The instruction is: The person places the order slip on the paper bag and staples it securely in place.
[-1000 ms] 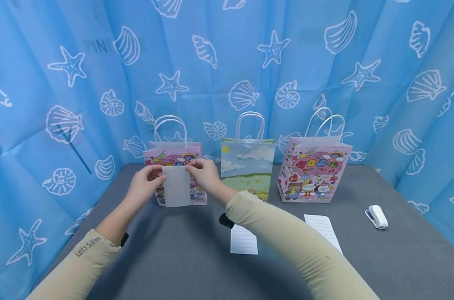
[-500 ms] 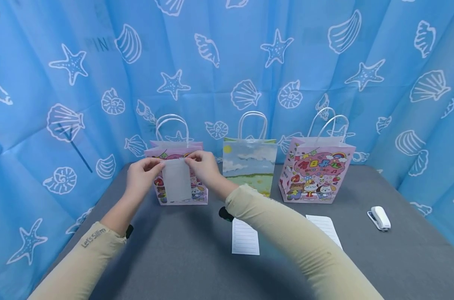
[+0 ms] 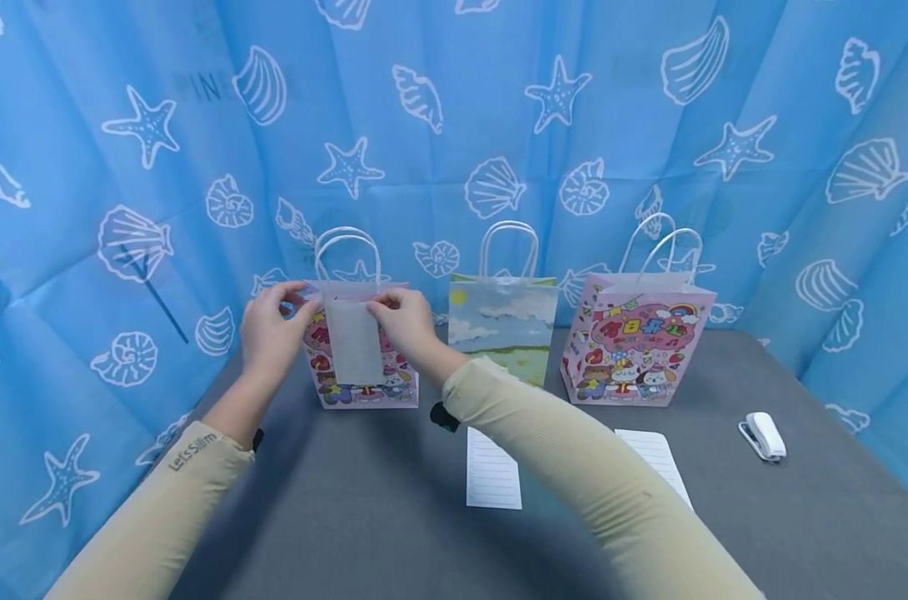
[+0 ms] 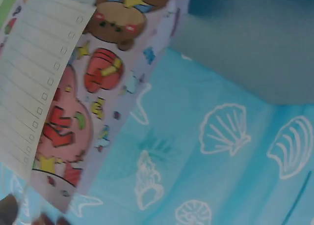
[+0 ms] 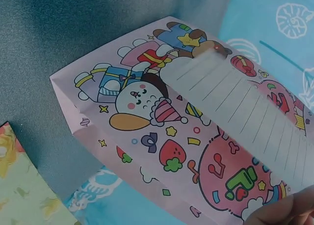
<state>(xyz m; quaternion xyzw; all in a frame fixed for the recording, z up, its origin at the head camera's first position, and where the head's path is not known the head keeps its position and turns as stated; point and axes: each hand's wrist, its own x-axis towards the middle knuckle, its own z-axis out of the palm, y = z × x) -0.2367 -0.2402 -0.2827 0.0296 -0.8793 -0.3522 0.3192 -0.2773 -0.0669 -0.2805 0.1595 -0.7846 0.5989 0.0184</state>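
A narrow sheet of lined notepaper [image 3: 355, 346] hangs upright before the left pink gift bag [image 3: 401, 367], overlapping its printed front. My left hand [image 3: 276, 332] pinches at the top left corner with thumb and forefinger. At the top right corner, my right hand [image 3: 411, 327] pinches the sheet. Small checkboxes run down one edge of the notepaper [image 4: 44, 82] in the left wrist view, where only blurred fingertips [image 4: 7, 209] show. In the right wrist view the lower end of the notepaper [image 5: 235, 102] lies close over the bag's cartoon animals, right-hand fingers [image 5: 279, 212] at the bottom corner.
A landscape-print gift bag [image 3: 499, 325] stands in the middle, another pink gift bag [image 3: 634, 342] to its right. Two more lined sheets lie on the grey table [image 3: 364, 517], one a small sheet [image 3: 493, 475], the other partly under my right sleeve. A white stapler [image 3: 764, 435] sits far right.
Both hands have lifted the notepaper higher, toward the top of the left pink bag. Its lower edge has risen, uncovering more of the bag's bottom.
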